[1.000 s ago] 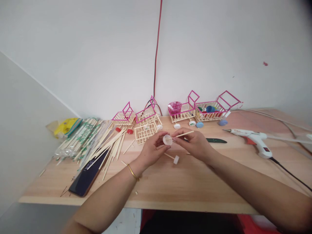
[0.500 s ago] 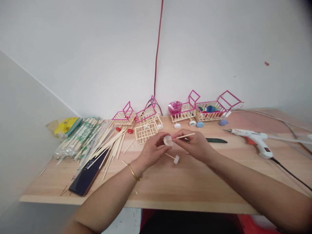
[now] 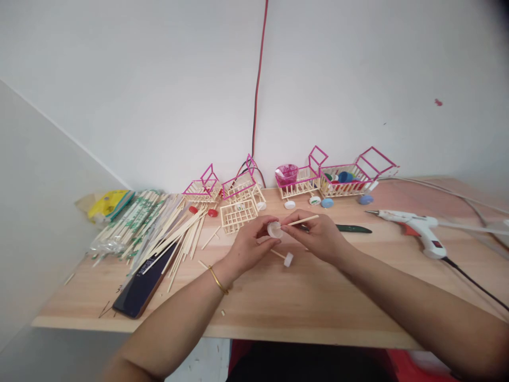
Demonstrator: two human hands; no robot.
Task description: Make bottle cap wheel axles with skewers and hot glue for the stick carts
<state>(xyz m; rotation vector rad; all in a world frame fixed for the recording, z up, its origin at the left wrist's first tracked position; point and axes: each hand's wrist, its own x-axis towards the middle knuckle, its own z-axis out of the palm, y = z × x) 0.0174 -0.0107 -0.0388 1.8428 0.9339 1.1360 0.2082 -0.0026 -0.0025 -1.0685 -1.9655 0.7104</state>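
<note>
My left hand (image 3: 253,241) grips a small whitish round cap (image 3: 274,229) by its edge, its hollow side facing up toward me. Pinched in my right hand (image 3: 314,236) is a thin wooden stick (image 3: 301,220), whose left end is at the cap. Just below the hands, a second stick with a white cap (image 3: 288,259) on its end lies on the table. Behind my left hand stands a plain stick basket (image 3: 239,216). A dark green knife-like object (image 3: 353,228) lies partly hidden behind my right hand.
Along the wall stand several stick carts with magenta rims, one holding a magenta cup (image 3: 287,175). A white glue gun (image 3: 417,225) lies at right with its cord. Bundled sticks (image 3: 137,217), a yellow packet (image 3: 109,205) and a dark phone (image 3: 141,286) are at left on the wooden table (image 3: 310,313).
</note>
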